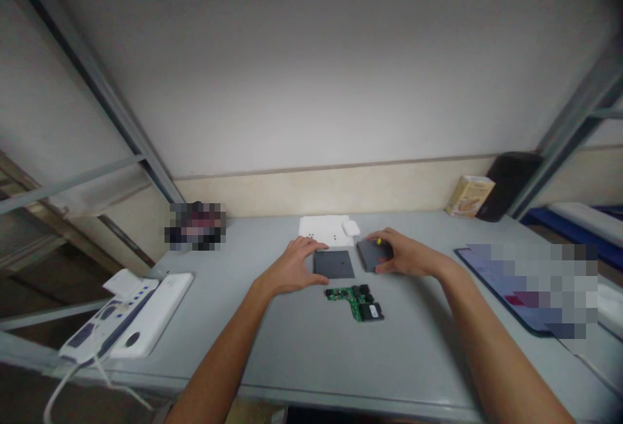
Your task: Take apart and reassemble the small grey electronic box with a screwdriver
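My left hand [295, 267] spans the left end of a thin dark grey rectangular cover [335, 264], thumb at its near edge and fingers at its far edge. To its right, my right hand [400, 252] is closed around a thicker dark grey case part [370, 256], thumb at the near side and fingers over the far side. A small yellow bit [379, 241] shows by the right fingers; I cannot make out what it is. Nearer me lies a green circuit board [359, 300] with black parts and a silver-labelled block. Neither hand touches it.
Behind the hands are a white sheet [316, 226] with small dark specks and a white rounded case [350, 227]. Left stand a power strip [107, 313] and a white power bank [156, 313]. A tablet-like screen [487, 281] lies right; a yellow box [470, 197] stands behind.
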